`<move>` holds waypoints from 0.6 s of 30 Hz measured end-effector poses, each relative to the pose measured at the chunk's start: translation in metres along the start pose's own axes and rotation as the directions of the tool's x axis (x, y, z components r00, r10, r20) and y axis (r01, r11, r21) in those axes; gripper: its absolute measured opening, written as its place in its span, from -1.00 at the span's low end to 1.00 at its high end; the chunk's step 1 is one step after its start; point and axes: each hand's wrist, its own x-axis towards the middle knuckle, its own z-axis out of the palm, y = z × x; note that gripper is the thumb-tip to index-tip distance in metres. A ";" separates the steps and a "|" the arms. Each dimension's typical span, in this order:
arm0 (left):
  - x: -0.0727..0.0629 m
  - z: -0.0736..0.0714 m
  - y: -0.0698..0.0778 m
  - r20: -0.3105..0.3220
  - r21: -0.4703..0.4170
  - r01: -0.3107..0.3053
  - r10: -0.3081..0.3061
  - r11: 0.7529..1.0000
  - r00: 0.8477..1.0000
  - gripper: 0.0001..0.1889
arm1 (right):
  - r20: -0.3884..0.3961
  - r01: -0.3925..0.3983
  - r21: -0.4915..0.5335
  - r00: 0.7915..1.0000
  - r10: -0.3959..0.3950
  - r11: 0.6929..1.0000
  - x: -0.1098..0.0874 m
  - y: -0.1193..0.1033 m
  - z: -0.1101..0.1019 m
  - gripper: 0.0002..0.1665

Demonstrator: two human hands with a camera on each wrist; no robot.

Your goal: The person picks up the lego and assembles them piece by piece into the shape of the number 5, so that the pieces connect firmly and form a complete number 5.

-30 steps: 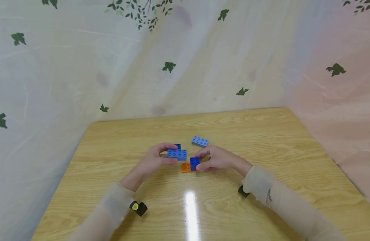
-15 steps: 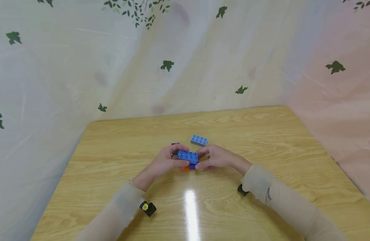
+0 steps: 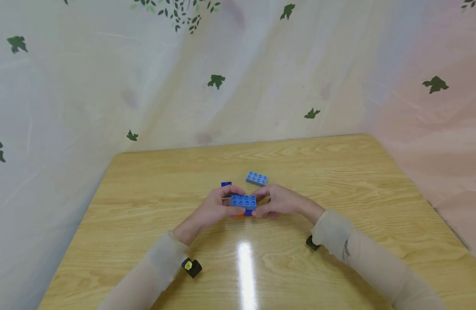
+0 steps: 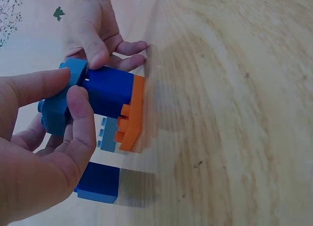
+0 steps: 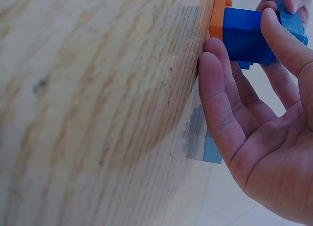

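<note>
My left hand [image 3: 205,212] pinches a medium-blue building brick [image 3: 243,202] by its long sides, studs facing up. That brick lies over the top of a dark blue brick [image 4: 110,91], slightly skewed to it in the left wrist view. Beneath, the dark blue brick stands on one end of a flat orange brick [image 4: 137,113], whose other studs show bare. My right hand [image 3: 286,201] holds the dark blue brick, with the thumb on its near side and fingers around the far side. From the head, the orange brick is mostly hidden.
A light blue brick [image 3: 257,178] lies on the wooden table [image 3: 319,168] behind the right hand. Another dark blue brick [image 3: 226,184] sits just beyond the left fingers. Behind the table hangs a cloth [image 3: 261,64] with leaf prints.
My left hand has carried the medium-blue brick to the right, from beside the dark blue brick to on top of it. The right hand has stayed nearly in place.
</note>
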 end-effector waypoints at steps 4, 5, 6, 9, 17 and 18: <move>0.001 0.002 -0.003 -0.007 0.037 0.017 -0.017 0.999 1.000 -0.52 | 0.000 -0.006 -0.003 1.000 0.006 1.000 -0.001 0.000 0.000 -0.53; 0.001 0.003 -0.004 -0.010 0.050 0.017 -0.016 0.999 1.000 -0.51 | 0.001 -0.008 -0.003 1.000 0.008 1.000 -0.001 0.000 0.000 -0.54; 0.001 0.003 -0.004 -0.017 0.064 0.016 -0.015 0.998 1.000 -0.51 | 0.002 -0.008 -0.003 1.000 0.008 1.000 -0.001 0.000 0.000 -0.55; 0.001 0.004 -0.006 -0.033 0.092 0.012 -0.008 0.996 0.999 -0.50 | 0.006 -0.006 0.001 1.000 0.006 1.000 -0.001 0.000 0.000 -0.56; 0.003 0.005 -0.005 -0.049 0.153 -0.008 0.016 0.988 0.999 -0.53 | 0.006 0.017 -0.008 1.000 -0.017 1.000 -0.002 0.001 0.001 -0.55; 0.003 0.005 -0.005 -0.051 0.160 -0.007 0.015 0.987 0.999 -0.53 | 0.005 0.023 -0.015 1.000 -0.023 1.000 -0.003 0.001 0.001 -0.55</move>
